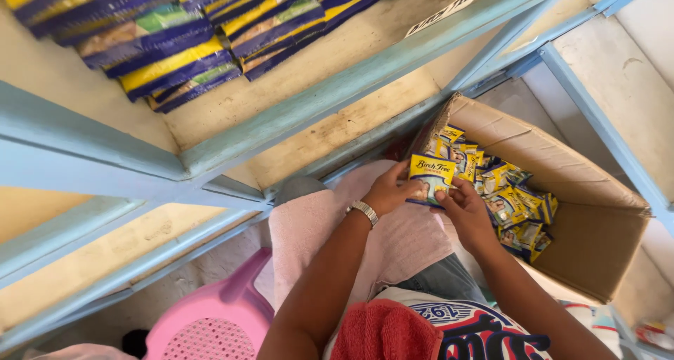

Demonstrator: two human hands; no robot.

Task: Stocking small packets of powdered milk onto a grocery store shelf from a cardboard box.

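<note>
Both hands hold one small yellow and blue packet (431, 177) just above the near edge of an open cardboard box (597, 219). My left hand (388, 191), with a metal watch at the wrist, grips the packet's left side. My right hand (465, 209) grips its lower right side. Inside the box lie several more packets of the same kind (509, 205), piled loosely. On the upper shelf, several larger blue and yellow packets (175, 44) lie stacked in rows.
A light blue shelf frame (295, 110) with worn cream boards runs across the left and top. A pink cloth (316, 226) covers my lap. A pink plastic stool (210, 325) stands at lower left. A red cloth (382, 332) lies at the bottom.
</note>
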